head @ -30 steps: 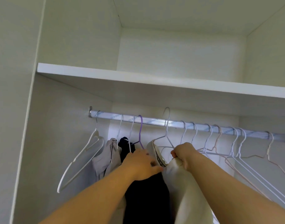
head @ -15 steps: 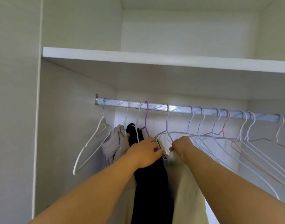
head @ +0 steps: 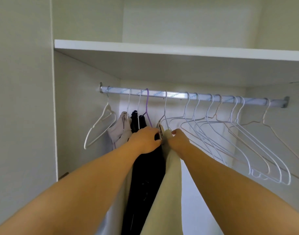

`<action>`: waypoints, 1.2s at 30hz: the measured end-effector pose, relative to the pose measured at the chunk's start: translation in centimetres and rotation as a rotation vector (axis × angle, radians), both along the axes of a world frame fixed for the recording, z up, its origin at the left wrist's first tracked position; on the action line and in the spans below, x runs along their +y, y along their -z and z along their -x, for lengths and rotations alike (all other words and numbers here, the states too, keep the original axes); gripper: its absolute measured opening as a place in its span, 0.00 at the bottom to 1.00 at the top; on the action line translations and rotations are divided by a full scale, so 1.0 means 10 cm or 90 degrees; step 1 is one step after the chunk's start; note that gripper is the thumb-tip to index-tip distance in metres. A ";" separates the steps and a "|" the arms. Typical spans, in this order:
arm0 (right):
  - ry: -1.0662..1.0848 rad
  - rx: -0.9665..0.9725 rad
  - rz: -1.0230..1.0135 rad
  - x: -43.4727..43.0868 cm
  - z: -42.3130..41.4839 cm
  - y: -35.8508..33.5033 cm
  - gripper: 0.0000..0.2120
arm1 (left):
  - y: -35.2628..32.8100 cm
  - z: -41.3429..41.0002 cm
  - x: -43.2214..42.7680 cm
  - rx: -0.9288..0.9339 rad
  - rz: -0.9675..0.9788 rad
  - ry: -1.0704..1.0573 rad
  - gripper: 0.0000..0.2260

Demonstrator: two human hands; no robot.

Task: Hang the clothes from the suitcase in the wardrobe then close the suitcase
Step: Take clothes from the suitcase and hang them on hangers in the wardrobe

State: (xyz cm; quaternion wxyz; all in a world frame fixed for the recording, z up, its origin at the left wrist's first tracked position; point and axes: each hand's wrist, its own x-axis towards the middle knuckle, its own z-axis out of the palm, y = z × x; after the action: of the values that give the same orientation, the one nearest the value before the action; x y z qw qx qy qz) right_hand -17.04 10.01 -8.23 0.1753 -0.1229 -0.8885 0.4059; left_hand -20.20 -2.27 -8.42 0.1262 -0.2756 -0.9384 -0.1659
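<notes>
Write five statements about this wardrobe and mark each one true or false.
1. The rail runs below the shelf. True.
2. The purple hanger lies on the shelf. False: it hangs from the rail.
3. The left hand and the right hand both hold the top of the beige garment. True.
4. The wire hangers to the right of the right hand all carry clothes. False: they hang empty.
5. The black garment hangs to the right of the beige garment. False: it hangs to its left.
</notes>
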 end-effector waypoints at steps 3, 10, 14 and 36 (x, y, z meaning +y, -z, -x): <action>-0.020 -0.020 0.023 0.01 -0.25 0.07 0.21 | 0.06 -0.27 0.00 0.006 -0.004 -0.019 0.22; -0.103 -0.042 0.115 0.04 -1.08 0.35 0.03 | 0.37 -1.17 0.02 -0.031 -0.027 -0.086 0.23; -0.135 -0.092 0.140 0.05 -1.56 0.68 0.05 | 0.67 -1.81 0.01 -0.060 -0.042 -0.138 0.22; -0.303 -0.491 0.131 -0.88 -3.53 2.41 0.07 | 2.43 -4.30 -1.01 -0.364 -0.099 -0.483 0.17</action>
State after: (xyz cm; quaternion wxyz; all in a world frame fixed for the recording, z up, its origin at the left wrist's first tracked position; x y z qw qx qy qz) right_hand 18.24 1.21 -32.30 -0.2792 -0.0747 -0.8474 0.4454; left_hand 22.81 -12.34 -32.75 -0.0652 0.1533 -0.9547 -0.2467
